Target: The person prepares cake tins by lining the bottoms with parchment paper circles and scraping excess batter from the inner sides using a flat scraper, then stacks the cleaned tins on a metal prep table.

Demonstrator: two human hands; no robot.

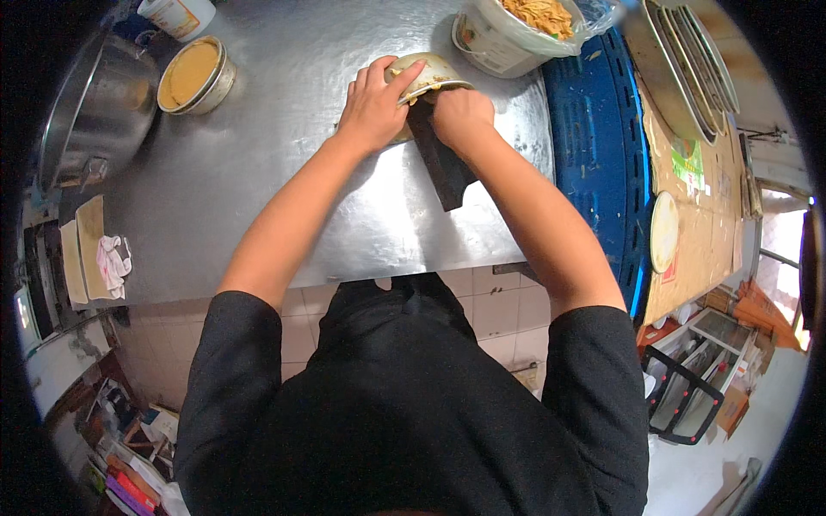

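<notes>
My left hand (pixel 372 112) is closed on the rim and side of a round, pale metal tin (pixel 434 73), tipped up on the steel table with its outside facing away from me. Bits of yellow stuff cling to its near rim. Close against that rim, my right hand (pixel 465 119) makes a fist around a dark, flat, blade-like tool (pixel 443 168). The tool's wide end points back toward my body. What lies inside the tin is mostly hidden by my hands. A second round tin (pixel 191 76), filled with a smooth yellow-tan mass, stands at the left.
A white bucket (pixel 495 53) of orange-brown food in a plastic bag stands at the far right of the steel table (pixel 284 60). A large steel bowl (pixel 95 112) sits left. Beyond the right edge are a blue metal unit (pixel 594 163), cardboard (pixel 688 224) and stacked trays (pixel 680 64).
</notes>
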